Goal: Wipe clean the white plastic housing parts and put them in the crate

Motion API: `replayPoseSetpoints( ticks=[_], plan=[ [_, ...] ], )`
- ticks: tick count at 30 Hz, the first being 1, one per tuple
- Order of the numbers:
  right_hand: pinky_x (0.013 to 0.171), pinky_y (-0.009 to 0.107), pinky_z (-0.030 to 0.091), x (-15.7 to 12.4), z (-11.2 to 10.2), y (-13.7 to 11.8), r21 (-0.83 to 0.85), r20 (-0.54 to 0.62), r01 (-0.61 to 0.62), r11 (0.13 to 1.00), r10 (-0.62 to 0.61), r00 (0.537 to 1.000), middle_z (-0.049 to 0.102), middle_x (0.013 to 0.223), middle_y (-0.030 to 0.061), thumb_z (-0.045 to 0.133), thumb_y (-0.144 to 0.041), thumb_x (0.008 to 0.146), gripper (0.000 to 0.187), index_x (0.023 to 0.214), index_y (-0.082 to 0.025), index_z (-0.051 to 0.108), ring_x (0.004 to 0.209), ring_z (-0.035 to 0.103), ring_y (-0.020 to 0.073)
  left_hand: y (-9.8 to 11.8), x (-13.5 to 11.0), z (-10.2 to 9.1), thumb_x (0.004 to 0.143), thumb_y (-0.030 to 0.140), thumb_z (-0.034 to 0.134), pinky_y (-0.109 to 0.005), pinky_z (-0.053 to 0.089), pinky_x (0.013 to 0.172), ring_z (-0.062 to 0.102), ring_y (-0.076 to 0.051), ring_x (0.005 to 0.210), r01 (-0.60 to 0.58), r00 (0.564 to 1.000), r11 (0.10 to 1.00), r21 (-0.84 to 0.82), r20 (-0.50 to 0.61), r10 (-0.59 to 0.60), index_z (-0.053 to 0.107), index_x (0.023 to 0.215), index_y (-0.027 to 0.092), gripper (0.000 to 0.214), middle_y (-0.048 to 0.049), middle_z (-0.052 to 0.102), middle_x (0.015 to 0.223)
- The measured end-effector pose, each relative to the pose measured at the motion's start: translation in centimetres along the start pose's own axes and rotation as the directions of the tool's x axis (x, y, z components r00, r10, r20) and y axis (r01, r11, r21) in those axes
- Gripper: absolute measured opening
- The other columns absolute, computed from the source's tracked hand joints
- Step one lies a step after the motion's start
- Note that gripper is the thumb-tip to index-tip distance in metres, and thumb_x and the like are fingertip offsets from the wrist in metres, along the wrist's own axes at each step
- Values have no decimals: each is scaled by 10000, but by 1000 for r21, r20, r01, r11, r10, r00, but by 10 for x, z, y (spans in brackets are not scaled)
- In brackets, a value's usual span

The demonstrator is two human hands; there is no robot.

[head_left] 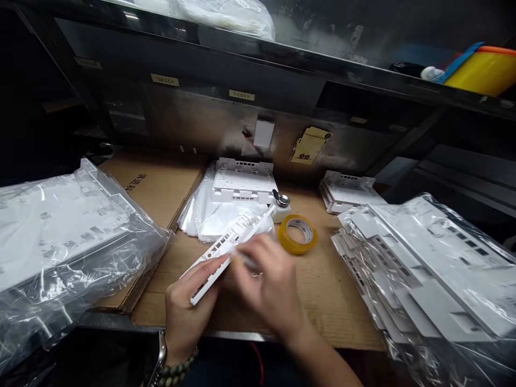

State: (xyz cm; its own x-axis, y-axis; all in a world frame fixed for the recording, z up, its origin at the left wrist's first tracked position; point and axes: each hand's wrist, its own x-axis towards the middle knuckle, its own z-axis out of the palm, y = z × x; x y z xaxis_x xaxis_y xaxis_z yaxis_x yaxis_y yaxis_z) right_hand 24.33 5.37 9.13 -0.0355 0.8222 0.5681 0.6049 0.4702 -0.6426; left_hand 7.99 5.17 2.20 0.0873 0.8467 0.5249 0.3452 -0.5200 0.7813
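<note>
A white plastic housing part (226, 244), with a row of dark slots along its side, is tilted on edge in my left hand (191, 306), fingers wrapped round its lower end. Against its near edge, my right hand (270, 285) is closed in a pinch. Motion smears these fingers, and a small pale thing between them cannot be made out. Just right of the part lies a roll of yellow tape (297, 235). A small white container with a round metal top (283, 200) stands behind the tape. Clear plastic bags (205, 215) lie behind my left hand.
White housings (244, 183) are stacked at the back middle, with more housings (349, 191) at back right. Bagged white parts (68, 226) fill the left, over flat cardboard (157, 183). Another bagged pile (435, 269) stands right. A shelf (201, 40) crosses above, bearing a yellow bin (486, 72).
</note>
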Motion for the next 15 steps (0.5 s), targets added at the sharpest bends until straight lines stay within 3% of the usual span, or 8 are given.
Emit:
replayPoseSetpoints(
  ticks=[3, 9, 15],
  plan=[
    [752, 303, 520, -6, 5, -6, 76, 93, 92, 993, -99, 991, 695, 861, 61, 617, -163, 937, 94, 929, -151, 709, 814, 647, 188, -2, 0, 1, 898, 68, 659, -211, 555, 957, 736, -154, 1057, -20, 999, 1000, 2, -34, 20, 732, 1238, 322, 431, 32, 783, 1181],
    [722, 311, 497, 17, -6, 31, -60, -157, -109, 992, 99, 983, 701, 870, 46, 624, -201, 934, 109, 879, -190, 718, 799, 640, 184, -1, 4, 2, 911, 104, 683, -340, 554, 1019, 734, -224, 1087, 10, 1000, 1000, 16, 8, -10, 747, 1230, 294, 377, -22, 780, 1189],
    [721, 296, 522, -2, 12, -7, 19, 60, 128, 992, -129, 990, 699, 854, 49, 584, -187, 945, 125, 922, -175, 706, 799, 643, 177, -2, 7, -3, 886, 115, 678, -322, 600, 923, 760, -232, 1011, -48, 996, 998, 35, -72, 50, 774, 1176, 277, 345, -31, 804, 1132]
  ],
)
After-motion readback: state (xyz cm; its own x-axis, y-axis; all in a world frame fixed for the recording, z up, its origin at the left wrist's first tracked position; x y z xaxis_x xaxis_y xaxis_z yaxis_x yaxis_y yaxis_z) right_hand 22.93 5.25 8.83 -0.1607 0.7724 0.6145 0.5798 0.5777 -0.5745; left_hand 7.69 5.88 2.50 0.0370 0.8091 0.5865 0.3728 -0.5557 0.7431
